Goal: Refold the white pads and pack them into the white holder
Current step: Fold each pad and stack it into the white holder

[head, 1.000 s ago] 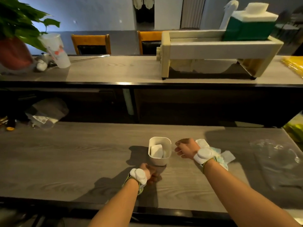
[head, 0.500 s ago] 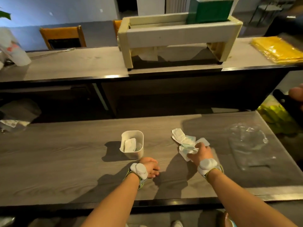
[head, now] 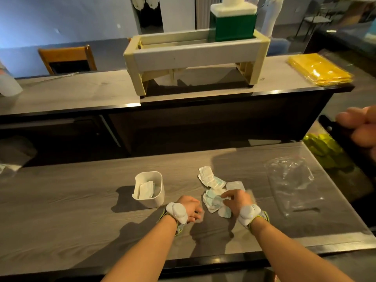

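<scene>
Loose pads [head: 213, 188] could get messy here

My right hand [head: 236, 201] pinches one crumpled pad from the counter [head: 81, 200] pile beside the holder [head: 149, 189]; left hand [head: 190, 207] rests empty, loosely curled. A sloppy fold won't fit.

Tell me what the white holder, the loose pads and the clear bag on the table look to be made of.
White holder: likely matte plastic; thin, smooth, rounded walls.
Loose pads: soft, crinkled paper-like or nonwoven wrap; white with pale blue.
Clear bag: thin glossy plastic film; see-through, wrinkled, with highlights.
</scene>
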A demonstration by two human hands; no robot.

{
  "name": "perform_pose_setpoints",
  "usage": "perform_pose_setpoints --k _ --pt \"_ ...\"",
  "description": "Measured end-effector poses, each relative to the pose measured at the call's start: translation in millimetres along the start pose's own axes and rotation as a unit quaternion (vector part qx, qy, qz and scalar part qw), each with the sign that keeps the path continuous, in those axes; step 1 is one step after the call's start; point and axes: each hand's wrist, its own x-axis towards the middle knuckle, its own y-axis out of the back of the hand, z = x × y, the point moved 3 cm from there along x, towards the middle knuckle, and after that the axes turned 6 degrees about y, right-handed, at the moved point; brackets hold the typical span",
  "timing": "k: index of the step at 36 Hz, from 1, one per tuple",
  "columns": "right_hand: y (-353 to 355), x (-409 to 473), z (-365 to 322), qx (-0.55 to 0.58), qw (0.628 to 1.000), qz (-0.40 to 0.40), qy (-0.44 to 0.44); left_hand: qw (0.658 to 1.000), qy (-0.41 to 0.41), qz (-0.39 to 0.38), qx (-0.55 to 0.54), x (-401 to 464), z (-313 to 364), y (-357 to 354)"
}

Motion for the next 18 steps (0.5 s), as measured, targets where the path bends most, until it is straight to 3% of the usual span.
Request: perform_pose_setpoints --k 5,10,14,18 --pt "5.6 1.4 -1.3 0.226 0.973 0.043 -0.025 1.0 0.02 -0.016 0.002 1.1 14.5 -7.7" --pt "10.4 -0.2 -6.8 0.434 0.898 0.052 -0.057 0.999 0.014 -0.003 -0.045 -1.1 28.9 -15.1" --pt "13.4 -1.3 -13.3 0.502 0.863 0.036 -0.049 0.993 -0.013 0.001 -0.116 2.8 38.8 -18.8" --pt "10.3 -2.0 -14.6 0.467 0.883 0.006 -0.04 0.982 -0.061 -0.003 -0.177 9.6 43.3 -21.5"
